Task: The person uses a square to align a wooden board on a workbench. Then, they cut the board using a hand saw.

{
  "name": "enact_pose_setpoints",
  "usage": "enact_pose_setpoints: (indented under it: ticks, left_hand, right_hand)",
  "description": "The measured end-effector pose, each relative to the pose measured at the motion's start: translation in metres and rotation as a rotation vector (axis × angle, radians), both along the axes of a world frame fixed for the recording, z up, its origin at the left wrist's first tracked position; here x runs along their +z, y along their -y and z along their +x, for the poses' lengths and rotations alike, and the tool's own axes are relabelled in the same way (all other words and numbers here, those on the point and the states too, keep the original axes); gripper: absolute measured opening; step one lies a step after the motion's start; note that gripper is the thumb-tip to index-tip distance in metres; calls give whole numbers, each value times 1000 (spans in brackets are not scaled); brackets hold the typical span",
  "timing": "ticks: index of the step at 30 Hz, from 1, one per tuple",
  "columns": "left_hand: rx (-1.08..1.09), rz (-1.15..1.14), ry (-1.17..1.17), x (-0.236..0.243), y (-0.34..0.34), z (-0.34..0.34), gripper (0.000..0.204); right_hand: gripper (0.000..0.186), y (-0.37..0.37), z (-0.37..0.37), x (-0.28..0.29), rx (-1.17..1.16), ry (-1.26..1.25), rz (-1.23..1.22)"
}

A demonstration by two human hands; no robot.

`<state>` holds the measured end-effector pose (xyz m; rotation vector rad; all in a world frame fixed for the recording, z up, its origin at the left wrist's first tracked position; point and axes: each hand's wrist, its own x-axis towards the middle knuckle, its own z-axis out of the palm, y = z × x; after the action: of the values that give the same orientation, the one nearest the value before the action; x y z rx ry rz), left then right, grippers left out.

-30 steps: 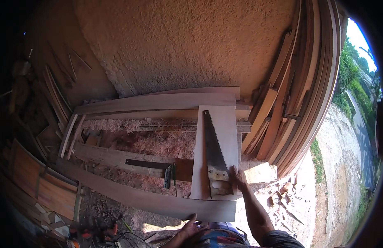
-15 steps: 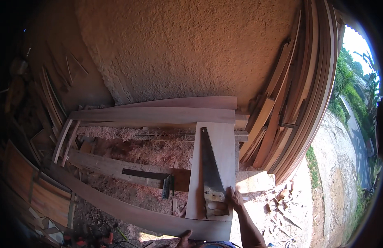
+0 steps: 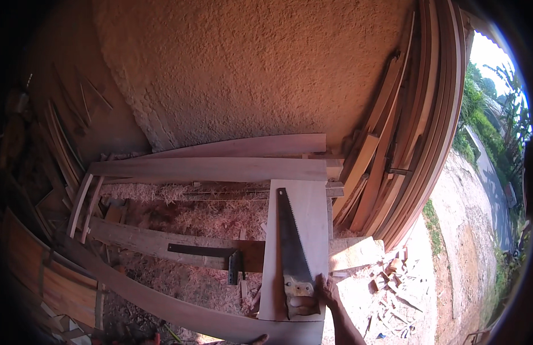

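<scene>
A short, wide pale board (image 3: 269, 259) lies crosswise over two long boards, one far and one near. On it rests a handsaw (image 3: 295, 247), its blade pointing away and its worn wooden handle towards me. My right hand (image 3: 328, 292) is closed at the wide board's right edge, beside the saw handle. At the lower rim of the picture, part of my left hand (image 3: 259, 340) shows against the edge of the near long board (image 3: 180, 305); most of its fingers are hidden. A dark try square (image 3: 203, 250) lies left of the wide board on a plank.
The far long board (image 3: 209, 167) runs along a rough wall. Many tall planks (image 3: 427, 126) lean at the right. Wood shavings (image 3: 197, 215) fill the space between the boards. Offcuts (image 3: 393, 282) litter the sunlit ground at right; panels (image 3: 53, 259) stand at left.
The whole scene sits slightly lower in the picture, so less of my left hand shows. Both hands keep their places at the boards, and the saw and try square lie as before.
</scene>
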<state>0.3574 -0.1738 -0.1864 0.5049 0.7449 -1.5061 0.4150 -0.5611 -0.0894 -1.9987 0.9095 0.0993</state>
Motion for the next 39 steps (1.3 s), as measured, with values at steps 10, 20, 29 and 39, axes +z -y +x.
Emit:
enact_pose_setpoints:
  ticks: [10,20,29,39]
  left_hand:
    - [361,138,86,-31,-83,25,79]
    - [-803,364,585,132,-105,129,52]
    - [-17,458,1606,185,71,283,33]
    - [502,460,2011,172,306,413,34]
  right_hand:
    - [55,-20,0,9,-185,243,-408]
    - [52,-107,-44,76,664,316,-477]
    - [77,-94,-50,56,672,311,-608]
    - [58,-59,-45,167,112,787,-694]
